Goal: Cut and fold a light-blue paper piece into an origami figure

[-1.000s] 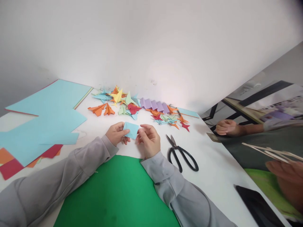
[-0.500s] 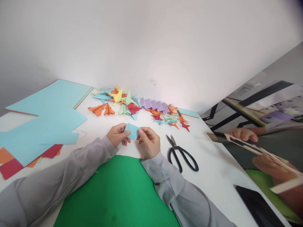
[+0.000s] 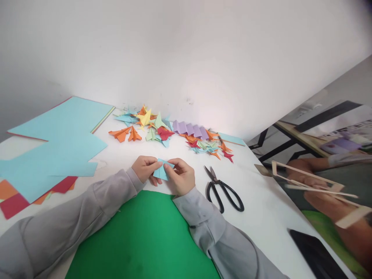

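Observation:
Between my hands is a small light-blue piece of folded paper (image 3: 161,173), held just above the white table beyond a green sheet (image 3: 142,236). My left hand (image 3: 146,169) pinches its left side, thumb on top. With thumb and fingers, my right hand (image 3: 181,176) grips the right side, its thumb pressing on the face near the middle. A crease line shows on the paper. To the right of my right hand lie black-handled scissors (image 3: 222,188), blades slightly parted.
Folded paper planes (image 3: 145,118) in several colours lie along the wall, beside a pleated purple paper strip (image 3: 190,129). Large light-blue sheets (image 3: 66,149) cover the left side. A black phone-like slab (image 3: 314,252) rests at the right edge. Another person holds a wooden frame (image 3: 308,176) there.
My right thumb has moved left onto the middle of the paper, and the thumbs are closer together. The paper has turned and tilted a little. The other person's wooden frame has shifted.

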Demonstrator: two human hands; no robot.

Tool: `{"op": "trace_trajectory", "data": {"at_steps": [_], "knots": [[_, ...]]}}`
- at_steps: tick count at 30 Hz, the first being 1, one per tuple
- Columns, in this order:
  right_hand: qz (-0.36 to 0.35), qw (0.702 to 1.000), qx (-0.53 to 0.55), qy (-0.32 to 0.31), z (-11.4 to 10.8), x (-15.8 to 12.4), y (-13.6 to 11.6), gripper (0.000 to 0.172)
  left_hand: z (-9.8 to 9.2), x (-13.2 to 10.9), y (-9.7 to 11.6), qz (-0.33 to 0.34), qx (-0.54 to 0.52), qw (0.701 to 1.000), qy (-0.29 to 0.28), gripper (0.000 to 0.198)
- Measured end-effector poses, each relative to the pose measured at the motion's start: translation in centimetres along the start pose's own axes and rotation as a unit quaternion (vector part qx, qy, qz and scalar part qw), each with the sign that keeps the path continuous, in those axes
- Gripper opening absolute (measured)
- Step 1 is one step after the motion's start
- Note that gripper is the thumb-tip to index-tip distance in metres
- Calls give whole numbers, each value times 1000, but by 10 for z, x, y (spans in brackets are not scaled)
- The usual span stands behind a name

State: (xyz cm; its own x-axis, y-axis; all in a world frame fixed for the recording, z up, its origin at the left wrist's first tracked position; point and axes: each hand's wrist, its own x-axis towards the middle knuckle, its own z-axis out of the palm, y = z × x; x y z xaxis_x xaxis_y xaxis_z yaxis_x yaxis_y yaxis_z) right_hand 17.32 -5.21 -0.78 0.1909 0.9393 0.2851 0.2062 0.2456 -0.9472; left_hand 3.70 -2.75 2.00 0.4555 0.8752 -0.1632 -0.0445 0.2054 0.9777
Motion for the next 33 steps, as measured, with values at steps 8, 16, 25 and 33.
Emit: {"op": "trace_trajectory", "data": {"at_steps": [8,16,25,33], "knots": [[-82,997,9,0,-2,0,-2,13,-2,2,-2,-5,-26,1000,-6,45],[-83,996,34,-9,-3,2,2,15,-3,5,-3,-13,-44,999,6,42],[-135,990,-14,-42,-3,-3,-3,23,-7,8,-4,-27,-89,996,6,46],[-10,996,88,-31,-3,1,-7,19,-7,10,-9,-1,-48,999,-8,36]]}}
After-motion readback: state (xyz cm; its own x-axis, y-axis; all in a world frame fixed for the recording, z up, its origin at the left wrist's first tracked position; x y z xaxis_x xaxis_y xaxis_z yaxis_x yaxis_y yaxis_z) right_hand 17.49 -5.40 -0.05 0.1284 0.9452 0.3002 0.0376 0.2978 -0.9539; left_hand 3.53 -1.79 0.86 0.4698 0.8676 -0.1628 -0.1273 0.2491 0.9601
